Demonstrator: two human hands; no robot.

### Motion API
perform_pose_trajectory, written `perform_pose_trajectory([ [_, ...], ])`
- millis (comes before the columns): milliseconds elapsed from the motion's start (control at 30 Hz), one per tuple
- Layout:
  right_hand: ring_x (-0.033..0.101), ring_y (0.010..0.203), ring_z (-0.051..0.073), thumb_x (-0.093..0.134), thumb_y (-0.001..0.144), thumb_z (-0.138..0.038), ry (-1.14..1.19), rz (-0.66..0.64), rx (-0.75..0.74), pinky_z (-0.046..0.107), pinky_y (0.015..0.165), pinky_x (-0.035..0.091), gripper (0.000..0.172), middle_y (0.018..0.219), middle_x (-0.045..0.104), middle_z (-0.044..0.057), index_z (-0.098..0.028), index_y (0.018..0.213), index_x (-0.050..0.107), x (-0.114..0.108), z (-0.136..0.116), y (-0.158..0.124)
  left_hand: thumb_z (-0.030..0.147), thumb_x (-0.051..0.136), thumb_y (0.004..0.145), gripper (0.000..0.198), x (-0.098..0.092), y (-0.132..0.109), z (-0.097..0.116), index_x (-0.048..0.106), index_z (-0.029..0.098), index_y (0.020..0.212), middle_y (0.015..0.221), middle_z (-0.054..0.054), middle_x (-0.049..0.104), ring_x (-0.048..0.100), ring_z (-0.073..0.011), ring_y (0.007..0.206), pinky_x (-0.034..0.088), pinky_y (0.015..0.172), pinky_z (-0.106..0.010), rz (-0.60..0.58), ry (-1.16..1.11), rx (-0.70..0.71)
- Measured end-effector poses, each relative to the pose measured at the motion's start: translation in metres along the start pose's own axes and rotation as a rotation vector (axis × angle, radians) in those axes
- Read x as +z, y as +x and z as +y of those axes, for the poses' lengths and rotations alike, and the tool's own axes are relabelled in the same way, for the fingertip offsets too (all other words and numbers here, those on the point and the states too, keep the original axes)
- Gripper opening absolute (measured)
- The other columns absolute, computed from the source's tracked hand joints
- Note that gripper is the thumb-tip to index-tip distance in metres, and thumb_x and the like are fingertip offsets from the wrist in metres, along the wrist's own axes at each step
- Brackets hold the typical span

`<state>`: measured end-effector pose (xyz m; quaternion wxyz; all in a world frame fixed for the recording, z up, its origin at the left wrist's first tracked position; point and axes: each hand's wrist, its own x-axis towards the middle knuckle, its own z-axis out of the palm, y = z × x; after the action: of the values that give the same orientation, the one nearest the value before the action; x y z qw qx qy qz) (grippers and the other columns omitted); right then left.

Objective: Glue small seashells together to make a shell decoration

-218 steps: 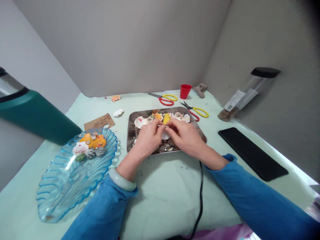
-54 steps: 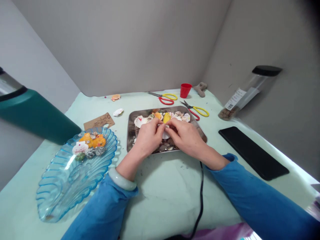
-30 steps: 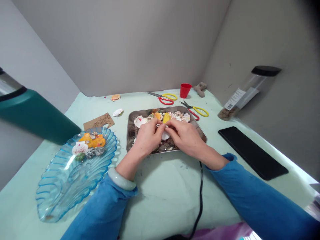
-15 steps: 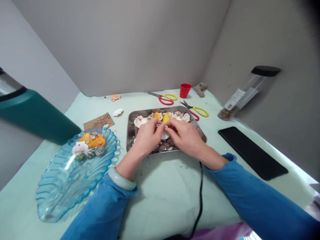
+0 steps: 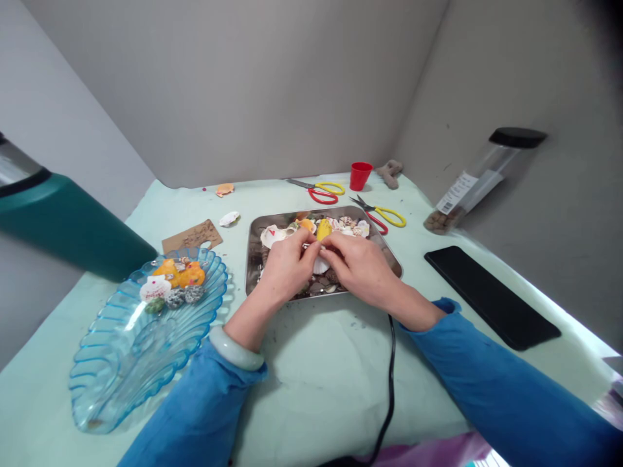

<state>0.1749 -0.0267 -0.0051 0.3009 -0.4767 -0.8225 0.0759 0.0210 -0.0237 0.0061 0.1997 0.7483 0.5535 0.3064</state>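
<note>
Both my hands meet over a metal tray filled with several seashells. My left hand and my right hand have their fingers pinched together around a white scallop shell held between them just above the tray. The fingertips touch at the shell's top edge. A small metal piece seems to sit at the pinch, too small to make out. A pale bangle circles my left wrist. Both sleeves are blue.
A blue glass shell-shaped dish with a few decorated shells lies at the left. Two pairs of red-and-yellow scissors, a red cup, a black flat slab, a brown card, a clear jar and a black cable surround the tray.
Almost nothing differs. My fingers shift slightly on the white shell, and both hands stay over the tray in the same place.
</note>
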Motion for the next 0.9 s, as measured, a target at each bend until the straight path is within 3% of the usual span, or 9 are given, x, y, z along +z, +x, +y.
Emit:
perform_pose_trajectory([
  [300, 0.057, 0.073, 0.016, 0.043, 0.090, -0.029, 0.017, 0.024, 0.053, 0.026, 0.065, 0.035, 0.018, 0.085, 0.064, 0.005, -0.017, 0.092, 0.056, -0.0001, -0.0022, -0.0005, 0.036, 0.044, 0.085, 0.022, 0.0001, 0.0002, 0.0003, 0.058, 0.020, 0.083, 0.066, 0.000, 0.061, 0.058, -0.0143, 0.064, 0.040, 0.058, -0.022, 0.021, 0.000, -0.013],
  [900, 0.055, 0.070, 0.016, 0.042, 0.091, -0.028, -0.011, 0.005, 0.013, 0.026, 0.063, 0.034, 0.019, 0.077, 0.062, 0.004, -0.018, 0.082, 0.055, 0.0006, -0.0007, -0.0003, 0.036, 0.044, 0.085, 0.022, 0.0006, 0.0003, -0.0018, 0.058, 0.020, 0.082, 0.070, -0.001, 0.063, 0.057, -0.0134, 0.062, 0.040, 0.057, -0.022, -0.018, 0.004, -0.009],
])
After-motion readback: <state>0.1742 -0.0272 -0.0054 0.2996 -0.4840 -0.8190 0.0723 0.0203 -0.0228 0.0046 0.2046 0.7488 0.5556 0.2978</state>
